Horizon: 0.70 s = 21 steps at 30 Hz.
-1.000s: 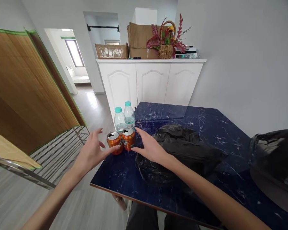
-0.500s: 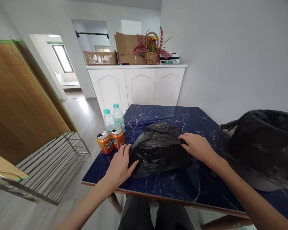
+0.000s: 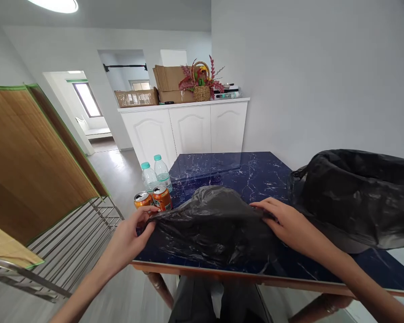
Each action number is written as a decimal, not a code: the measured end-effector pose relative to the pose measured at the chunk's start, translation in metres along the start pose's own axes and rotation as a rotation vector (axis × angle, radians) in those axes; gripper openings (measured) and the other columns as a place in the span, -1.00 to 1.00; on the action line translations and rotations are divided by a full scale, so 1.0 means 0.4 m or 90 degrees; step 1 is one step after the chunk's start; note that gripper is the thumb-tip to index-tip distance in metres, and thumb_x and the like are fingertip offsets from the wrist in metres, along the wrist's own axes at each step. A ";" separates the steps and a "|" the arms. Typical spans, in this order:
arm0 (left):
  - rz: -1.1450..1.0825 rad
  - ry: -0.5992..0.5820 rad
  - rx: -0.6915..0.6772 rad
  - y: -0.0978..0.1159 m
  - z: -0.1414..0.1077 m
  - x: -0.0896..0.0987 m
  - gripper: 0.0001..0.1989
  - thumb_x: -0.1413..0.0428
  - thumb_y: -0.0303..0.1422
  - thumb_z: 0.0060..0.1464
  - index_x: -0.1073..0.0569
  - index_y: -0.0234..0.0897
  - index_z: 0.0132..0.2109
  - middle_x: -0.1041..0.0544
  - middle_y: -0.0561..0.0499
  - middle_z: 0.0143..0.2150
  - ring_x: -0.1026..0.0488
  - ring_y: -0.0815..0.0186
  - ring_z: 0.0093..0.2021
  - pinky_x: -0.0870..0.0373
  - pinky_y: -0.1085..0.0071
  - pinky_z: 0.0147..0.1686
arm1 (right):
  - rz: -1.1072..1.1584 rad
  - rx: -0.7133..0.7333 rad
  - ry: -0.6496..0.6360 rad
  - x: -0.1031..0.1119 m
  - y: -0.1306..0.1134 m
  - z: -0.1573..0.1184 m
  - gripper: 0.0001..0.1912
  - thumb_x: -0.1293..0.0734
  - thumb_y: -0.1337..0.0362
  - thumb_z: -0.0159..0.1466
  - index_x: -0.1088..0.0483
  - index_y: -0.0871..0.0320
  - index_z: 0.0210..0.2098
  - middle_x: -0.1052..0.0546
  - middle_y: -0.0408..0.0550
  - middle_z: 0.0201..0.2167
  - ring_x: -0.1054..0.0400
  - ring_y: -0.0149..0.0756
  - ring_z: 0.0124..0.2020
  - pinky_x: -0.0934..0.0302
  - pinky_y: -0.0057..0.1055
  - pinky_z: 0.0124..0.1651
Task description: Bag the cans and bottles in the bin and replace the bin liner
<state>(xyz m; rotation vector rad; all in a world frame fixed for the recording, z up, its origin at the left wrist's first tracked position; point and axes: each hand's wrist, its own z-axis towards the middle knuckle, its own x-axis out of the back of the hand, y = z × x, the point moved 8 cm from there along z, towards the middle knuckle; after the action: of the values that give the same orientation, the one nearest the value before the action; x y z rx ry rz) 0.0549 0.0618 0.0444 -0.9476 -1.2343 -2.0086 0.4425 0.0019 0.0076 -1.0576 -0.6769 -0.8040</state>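
Observation:
A thin black plastic bag [image 3: 215, 224] is stretched over the front of the dark blue marbled table [image 3: 256, 172]. My left hand [image 3: 133, 233] pinches its left edge, close to two opened orange cans [image 3: 162, 198]. At the bag's right side, my right hand [image 3: 283, 220] grips the edge between thumb and fingers. Behind the cans stand two clear bottles with teal caps [image 3: 161, 169]. The fingertips of my left hand partly overlap the lower part of the nearer can.
On the table's right sits a bin lined with a black bag [image 3: 360, 197]. A metal rack [image 3: 84, 242] with bamboo mats stands at the left. Beyond the table, a white cabinet [image 3: 191, 130] holds cardboard boxes [image 3: 175, 80] and a flower basket [image 3: 202, 93].
My left hand has moved left and taken hold of the bag's edge. The bag is now pulled wider between my hands. The camera view has tilted up slightly.

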 end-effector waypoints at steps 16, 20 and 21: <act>-0.001 0.170 -0.168 0.234 -0.059 0.161 -0.71 -0.04 -0.20 0.30 -0.67 -0.03 -0.10 -0.74 0.11 -0.19 -0.67 0.17 -0.24 -0.60 0.30 -0.20 | 0.089 0.173 0.103 0.162 -0.146 -0.027 -0.51 -0.06 0.27 0.54 -0.47 -0.06 0.28 -0.26 -0.16 0.52 -0.13 -0.02 0.53 -0.08 0.08 0.54; 0.005 -0.058 -0.128 0.152 -0.037 0.050 -0.67 -0.01 -0.21 0.28 -0.70 -0.02 -0.10 -0.74 0.11 -0.16 -0.65 0.22 -0.28 -0.49 0.44 -0.42 | 0.054 0.141 -0.020 0.078 -0.064 -0.039 -0.52 -0.07 0.19 0.58 -0.39 -0.03 0.37 -0.22 -0.10 0.55 -0.10 -0.05 0.55 -0.08 0.07 0.54; 0.013 -0.099 -0.113 0.137 -0.037 0.025 -0.66 -0.01 -0.22 0.28 -0.70 -0.02 -0.09 -0.74 0.10 -0.16 -0.63 0.24 -0.31 -0.46 0.46 -0.45 | 0.045 0.126 -0.033 0.064 -0.041 -0.043 -0.49 -0.07 0.16 0.58 -0.32 -0.03 0.44 -0.23 -0.07 0.54 -0.13 -0.05 0.53 -0.11 0.07 0.53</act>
<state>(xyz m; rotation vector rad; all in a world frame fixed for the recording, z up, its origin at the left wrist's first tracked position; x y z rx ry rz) 0.0878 0.0256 0.0747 -1.2177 -1.1336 -2.0872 0.4443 -0.0248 0.0302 -0.9199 -0.7426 -0.6373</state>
